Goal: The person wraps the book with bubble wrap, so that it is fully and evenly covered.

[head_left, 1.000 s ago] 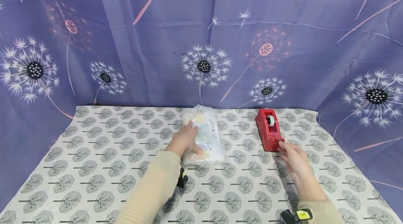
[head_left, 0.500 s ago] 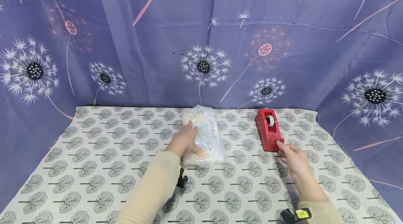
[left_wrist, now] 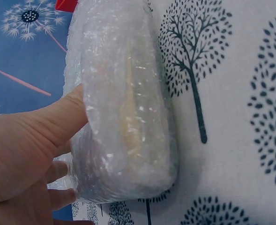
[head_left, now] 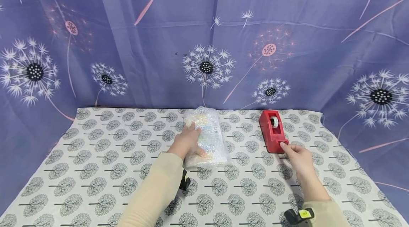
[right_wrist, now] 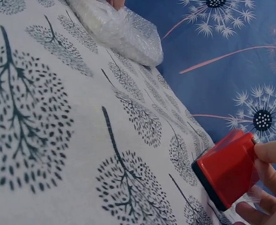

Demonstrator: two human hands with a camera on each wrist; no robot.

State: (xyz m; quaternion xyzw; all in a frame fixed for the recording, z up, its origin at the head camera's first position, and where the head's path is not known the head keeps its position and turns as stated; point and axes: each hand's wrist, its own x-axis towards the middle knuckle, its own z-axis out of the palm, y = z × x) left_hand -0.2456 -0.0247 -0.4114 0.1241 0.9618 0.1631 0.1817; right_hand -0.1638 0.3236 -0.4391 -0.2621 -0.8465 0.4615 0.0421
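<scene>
A package wrapped in clear bubble wrap (head_left: pixel 211 138) lies at the middle of the table's far side, with pale yellow and blue contents showing faintly. My left hand (head_left: pixel 189 140) rests on its left part, fingers and thumb spread over the wrap. In the left wrist view the thumb presses the bubble wrap (left_wrist: pixel 123 117). Further right stands a red tape dispenser (head_left: pixel 271 133) with a roll of tape (head_left: pixel 274 122) in it. At its near end, my right hand (head_left: pixel 298 158) pinches the end of the clear tape by the cutter. The strip itself is hard to make out.
A white cloth printed with grey trees (head_left: pixel 127 184) covers the table. Behind it and along both sides hangs a blue-purple curtain with dandelions (head_left: pixel 153 60), close to the far ends of the package and dispenser.
My right thumb has moved slightly left onto the dispenser's cutter end, and the fingers have drawn in below it. The left hand and the package stay where they were.
</scene>
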